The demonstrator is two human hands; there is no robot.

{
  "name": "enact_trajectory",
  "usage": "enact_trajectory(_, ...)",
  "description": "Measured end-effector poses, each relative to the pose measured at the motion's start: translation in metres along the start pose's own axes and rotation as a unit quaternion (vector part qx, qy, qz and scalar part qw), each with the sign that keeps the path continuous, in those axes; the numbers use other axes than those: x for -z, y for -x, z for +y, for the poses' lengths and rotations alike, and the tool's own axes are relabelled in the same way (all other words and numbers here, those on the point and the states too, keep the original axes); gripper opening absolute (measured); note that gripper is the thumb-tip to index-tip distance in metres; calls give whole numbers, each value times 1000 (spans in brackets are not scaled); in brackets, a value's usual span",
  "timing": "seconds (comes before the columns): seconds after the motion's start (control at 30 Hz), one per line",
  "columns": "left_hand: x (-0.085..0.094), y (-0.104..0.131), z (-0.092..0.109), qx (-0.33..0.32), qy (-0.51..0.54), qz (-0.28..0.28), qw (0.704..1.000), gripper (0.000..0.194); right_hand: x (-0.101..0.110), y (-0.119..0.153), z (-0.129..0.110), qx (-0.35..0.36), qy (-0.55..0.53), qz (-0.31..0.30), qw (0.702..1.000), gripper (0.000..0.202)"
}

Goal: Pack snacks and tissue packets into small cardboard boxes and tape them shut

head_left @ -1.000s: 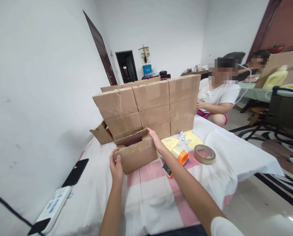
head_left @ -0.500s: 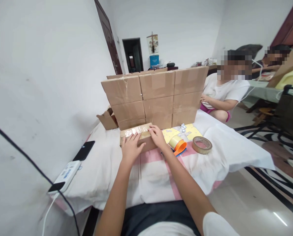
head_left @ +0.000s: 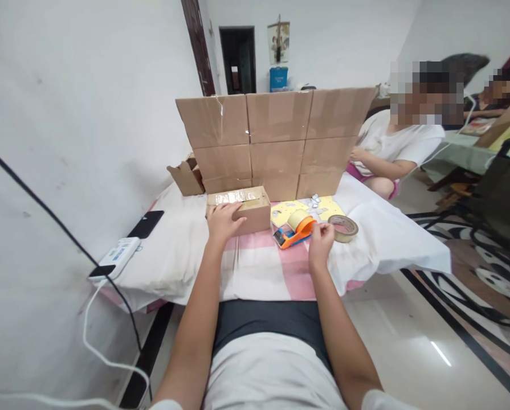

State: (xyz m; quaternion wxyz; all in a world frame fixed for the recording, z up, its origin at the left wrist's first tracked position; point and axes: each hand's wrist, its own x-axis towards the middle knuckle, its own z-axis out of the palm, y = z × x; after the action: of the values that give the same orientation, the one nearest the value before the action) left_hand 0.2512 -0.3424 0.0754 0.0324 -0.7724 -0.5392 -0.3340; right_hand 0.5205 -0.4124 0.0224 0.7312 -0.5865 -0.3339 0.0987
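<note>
Apart from each other, my two hands are busy in different spots: my left hand [head_left: 223,224] lies with fingers spread over the top front edge of a small brown cardboard box [head_left: 257,217], while my right hand [head_left: 322,242], its fingers drawn together, is at the orange-and-blue plastic tape dispenser [head_left: 301,230]. I cannot tell whether those fingers grip it.

Under my left hand the box sits on the surface [head_left: 258,273] draped in white-and-pink cloth, just before a wall of stacked brown cardboard boxes [head_left: 278,117]. Its top is folded over, with a shiny strip of clear tape [head_left: 224,197] along it, so whatever is inside is hidden. Behind it to the left, a brown cardboard box with raised flaps [head_left: 187,179] stands open; I can't see down into it. A pale yellow tape roll [head_left: 298,218] sits in the dispenser, and a loose brownish tape roll [head_left: 351,226] lies just right of my right hand.

One second ago the small box gaped open between both my hands; half a second ago both rested on its closed top. Now only my left remains there.
</note>
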Motion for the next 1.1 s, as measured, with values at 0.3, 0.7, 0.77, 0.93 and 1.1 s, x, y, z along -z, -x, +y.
enact_trajectory(0.3,3,2,3,-20,42,51,998,33,-27,1,25,-43,89,-168,981,36)
enact_trajectory(0.7,-37,43,85,-28,361,-93,927,29,-36,28,3,-44,-145,-196,969,45)
enact_trajectory(0.77,-35,41,92,1,450,-119,885,29,-36,30,5,-9,-97,-183,978,51)
enact_trajectory(0.93,-16,42,97,58,545,-198,813,21,-34,29,10,67,18,-113,991,58)
enact_trajectory(1.1,5,52,92,54,556,-304,771,29,-17,2,7,8,25,5,1000,48)
